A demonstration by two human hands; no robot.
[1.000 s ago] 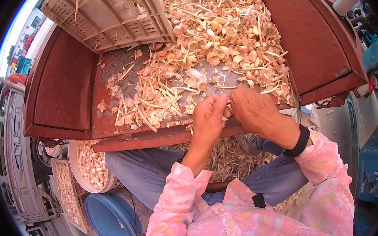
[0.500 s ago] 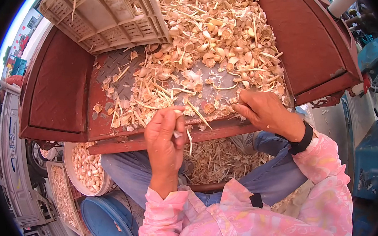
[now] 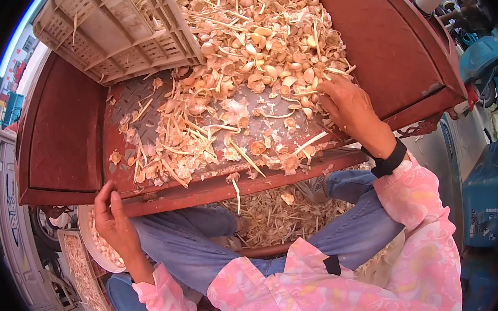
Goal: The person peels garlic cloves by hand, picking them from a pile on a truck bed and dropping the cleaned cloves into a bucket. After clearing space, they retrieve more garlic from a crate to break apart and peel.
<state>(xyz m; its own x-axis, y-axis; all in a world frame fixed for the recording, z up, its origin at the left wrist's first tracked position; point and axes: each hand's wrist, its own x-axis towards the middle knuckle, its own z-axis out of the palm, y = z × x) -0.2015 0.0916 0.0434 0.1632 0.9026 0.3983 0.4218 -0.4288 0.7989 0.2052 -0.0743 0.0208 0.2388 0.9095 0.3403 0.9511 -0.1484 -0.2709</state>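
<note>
Hands: two; the left hand is at the near left corner of the bed, the right hand over its right part.
Left grip: spread, fingers apart and lightly curled.
Right grip: fingers bent down at the cloves near the right edge; whether they pinch one, I cannot tell.
Cloves: too many to count, heaped from the far edge to the middle of the bed; plump, smooth, cream to pale tan, a few yellower.
Skins: a thin layer among the cloves and towards the near edge – papery, crinkled, whitish to brown.
Long stems: many; three stand out near the near edge, one of them hanging over it.
Bed: one, metal, with a raised tread pattern at left and scuffed red side panels.
Large crate: one, pale slatted plastic, tilted at the far left.
White bucket: one, round, holding cloves, below the left hand.
Blue bucket: one, partly hidden by the left sleeve.
Low crate: one, left of the white bucket, filled with pale bits.
Wristband: one, black, on the right wrist.
</note>
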